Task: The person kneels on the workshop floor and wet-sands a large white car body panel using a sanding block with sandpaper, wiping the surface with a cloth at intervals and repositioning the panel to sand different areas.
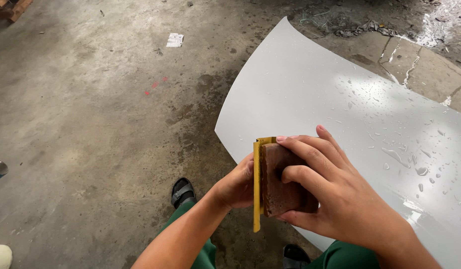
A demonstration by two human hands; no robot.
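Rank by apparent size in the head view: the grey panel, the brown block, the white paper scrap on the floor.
1. Grey panel
2. Brown block, though it is nearest the camera
3. White paper scrap, though it is farthest away

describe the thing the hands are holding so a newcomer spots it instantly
Start at the big pale grey panel lying wet on the concrete floor; at its near edge two hands meet. The right hand wraps a reddish-brown block, with the left hand behind it. A thin yellow sheet along its left face marks it out.
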